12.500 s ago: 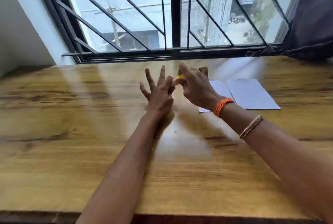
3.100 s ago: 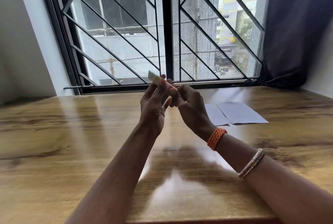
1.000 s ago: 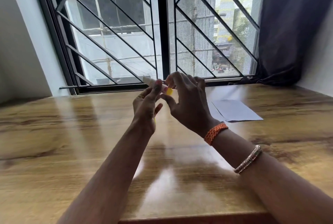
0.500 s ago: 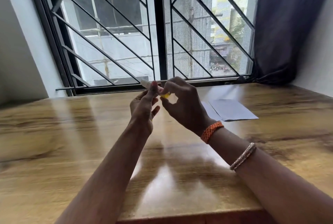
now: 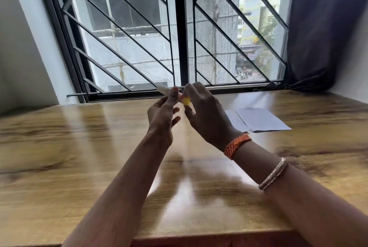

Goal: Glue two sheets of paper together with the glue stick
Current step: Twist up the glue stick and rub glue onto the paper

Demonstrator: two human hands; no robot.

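Both hands are raised above the wooden table [image 5: 79, 157], close together. My left hand [image 5: 162, 114] pinches a small white glue stick [image 5: 164, 89] between thumb and fingers; its white end sticks out to the upper left. My right hand [image 5: 205, 115] meets it from the right, fingertips closed on the yellow end [image 5: 186, 101] of the stick. Whether that yellow part is joined to the stick or apart from it is hidden by the fingers. Two white sheets of paper [image 5: 258, 120] lie flat, side by side and overlapping, on the table to the right of my right hand.
A barred window [image 5: 179, 37] runs along the far edge of the table. A dark curtain [image 5: 326, 28] hangs at the right, reaching the tabletop corner. A white wall [image 5: 23, 47] stands at the left. The table's front edge is near my forearms.
The hands have stayed together on the glue stick, with the right fingers working at its yellow end. The view has shifted slightly; the papers have not moved.
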